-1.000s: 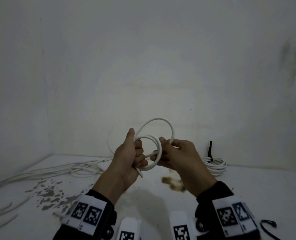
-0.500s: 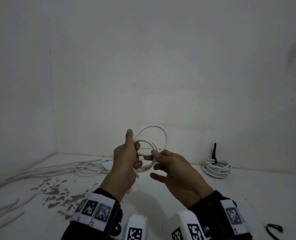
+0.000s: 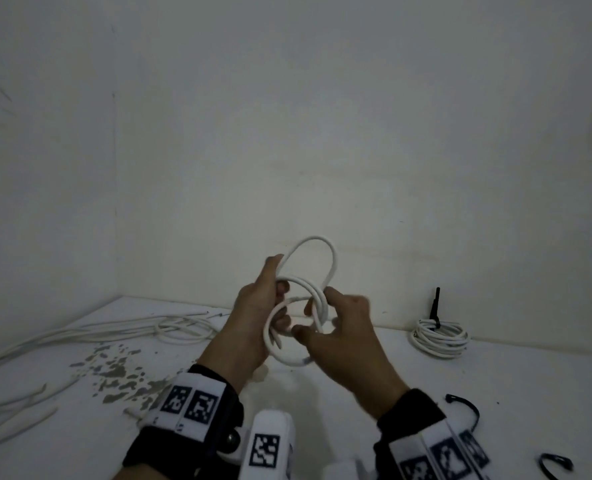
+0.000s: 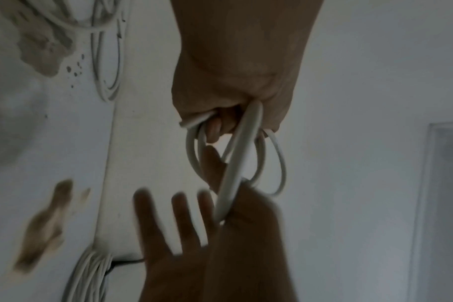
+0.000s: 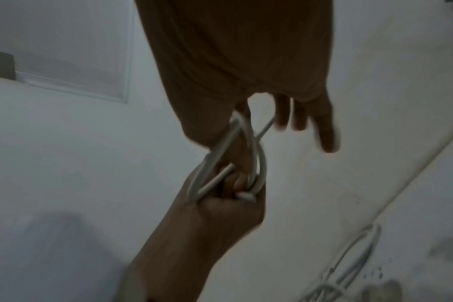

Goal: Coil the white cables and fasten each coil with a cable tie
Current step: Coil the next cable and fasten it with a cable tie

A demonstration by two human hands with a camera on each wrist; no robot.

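I hold a small coil of white cable [image 3: 317, 239] in the air above the table. My left hand [image 3: 276, 293] grips the coil's left side in its fist, thumb up along the top loop. My right hand [image 3: 319, 308] pinches the loops on the right side between thumb and forefinger, with the other fingers spread. In the left wrist view the cable coil [image 4: 242, 147] runs out of the left fist [image 4: 220, 120] into the right hand [image 4: 228, 200]. A short cable end [image 4: 194, 122] sticks out of the fist. The right wrist view shows the coil [image 5: 261, 163] between both hands.
A finished white coil [image 3: 440, 337] with an upright black tie lies at the back right by the wall. Two loose black cable ties [image 3: 469, 408] [image 3: 557, 467] lie at the near right. Long loose white cables [image 3: 114, 332] trail across the left, beside dark stains [image 3: 121, 372].
My right hand has come back up from below the coil and now pinches its right side. The top loop stands taller and narrower than before. The left hand keeps its grip.
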